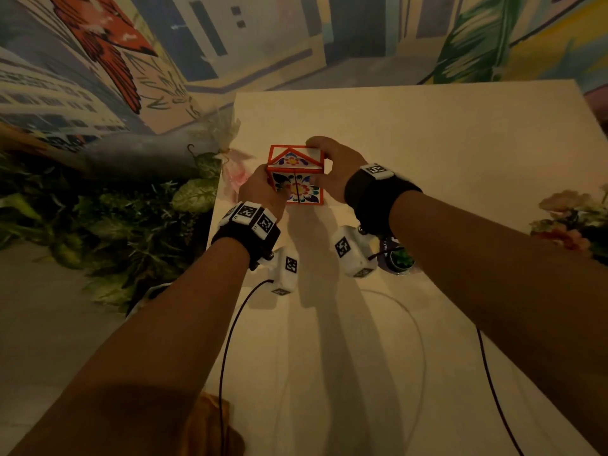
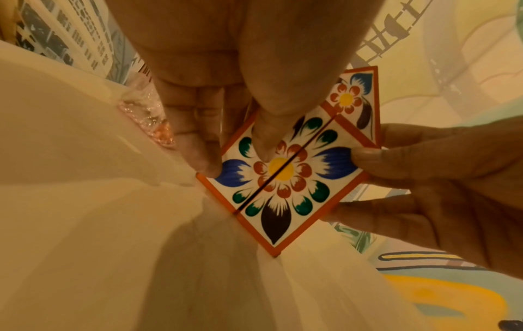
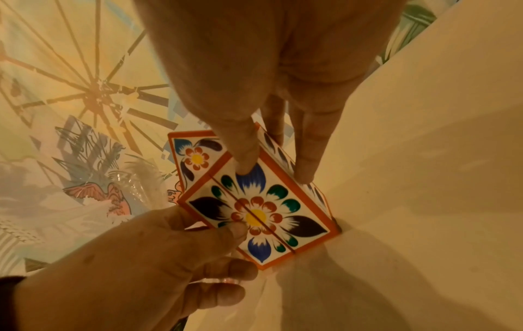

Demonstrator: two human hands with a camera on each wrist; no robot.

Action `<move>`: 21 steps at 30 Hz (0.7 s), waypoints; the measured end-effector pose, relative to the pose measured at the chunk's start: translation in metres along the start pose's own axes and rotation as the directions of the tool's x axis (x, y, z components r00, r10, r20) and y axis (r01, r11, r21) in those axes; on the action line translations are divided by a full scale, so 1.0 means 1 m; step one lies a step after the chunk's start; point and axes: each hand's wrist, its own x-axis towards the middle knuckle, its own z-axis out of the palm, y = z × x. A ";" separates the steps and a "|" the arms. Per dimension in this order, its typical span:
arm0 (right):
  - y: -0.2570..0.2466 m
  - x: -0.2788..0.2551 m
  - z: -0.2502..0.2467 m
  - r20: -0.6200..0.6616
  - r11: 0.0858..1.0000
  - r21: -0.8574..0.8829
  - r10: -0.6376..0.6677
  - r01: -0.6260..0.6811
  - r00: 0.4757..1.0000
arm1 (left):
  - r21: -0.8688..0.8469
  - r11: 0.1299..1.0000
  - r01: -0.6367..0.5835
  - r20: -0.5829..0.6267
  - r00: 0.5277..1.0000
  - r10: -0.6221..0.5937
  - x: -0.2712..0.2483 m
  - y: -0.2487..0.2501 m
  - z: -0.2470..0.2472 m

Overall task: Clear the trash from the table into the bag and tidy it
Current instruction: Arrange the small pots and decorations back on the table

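A small house-shaped box (image 1: 296,179), white with painted flowers and orange edges, stands on the pale table (image 1: 460,153). My left hand (image 1: 260,189) grips its left side, thumb on the flowered front (image 2: 283,179) and fingers (image 2: 198,138) along the side. My right hand (image 1: 335,169) grips the right side and the roof, thumb on the front panel (image 3: 260,215) and fingers (image 3: 305,170) down the side wall. A crumpled clear and pink wrapper (image 1: 233,169) lies at the table's left edge, just behind my left hand.
A small potted plant (image 1: 399,258) stands under my right wrist. Artificial flowers (image 1: 572,218) sit at the right edge and leafy greenery (image 1: 131,209) fills the floor on the left. A brown crumpled thing (image 1: 210,422) shows at the table's near left corner. A painted wall stands behind.
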 end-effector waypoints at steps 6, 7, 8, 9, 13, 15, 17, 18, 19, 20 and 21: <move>0.015 -0.015 -0.009 0.003 0.999 0.032 -0.005 0.005 1.000 | -0.006 0.999 -0.044 0.013 0.999 0.044 -0.021 0.001 0.003; 0.019 -0.020 -0.011 0.006 0.999 0.031 -0.011 0.011 1.000 | -0.004 0.999 -0.054 0.012 0.998 0.054 -0.027 0.002 0.004; 0.023 -0.025 -0.015 0.010 0.999 0.030 -0.022 0.021 1.000 | -0.009 0.998 -0.067 0.013 0.998 0.068 -0.033 0.004 0.005; 0.028 -0.032 -0.019 0.015 0.999 0.029 -0.032 0.032 0.999 | -0.015 0.997 -0.081 0.016 0.997 0.081 -0.040 0.005 0.007; 0.045 -0.057 -0.030 0.020 0.997 0.034 -0.069 0.068 0.997 | -0.033 0.991 -0.131 0.046 0.990 0.132 -0.066 0.011 0.016; 0.053 -0.070 -0.032 0.011 0.996 0.033 -0.083 0.083 0.996 | -0.048 0.988 -0.143 0.050 0.988 0.146 -0.079 0.014 0.020; 0.060 -0.081 -0.033 0.011 0.995 0.020 -0.094 0.094 0.995 | -0.067 0.985 -0.158 0.065 0.985 0.162 -0.090 0.017 0.023; 0.063 -0.086 -0.032 0.015 0.995 0.016 -0.098 0.098 0.995 | -0.069 0.984 -0.162 0.076 0.983 0.167 -0.096 0.018 0.025; 0.066 -0.090 -0.032 0.019 0.995 0.016 -0.099 0.099 0.995 | -0.068 0.985 -0.160 0.084 0.983 0.166 -0.100 0.019 0.026; 0.068 -0.094 -0.031 0.021 0.995 0.019 -0.097 0.097 0.995 | -0.071 0.986 -0.153 0.092 0.983 0.159 -0.104 0.019 0.027; 0.071 -0.097 -0.030 0.021 0.996 0.021 -0.091 0.090 0.996 | -0.077 0.987 -0.144 0.100 0.983 0.152 -0.108 0.019 0.029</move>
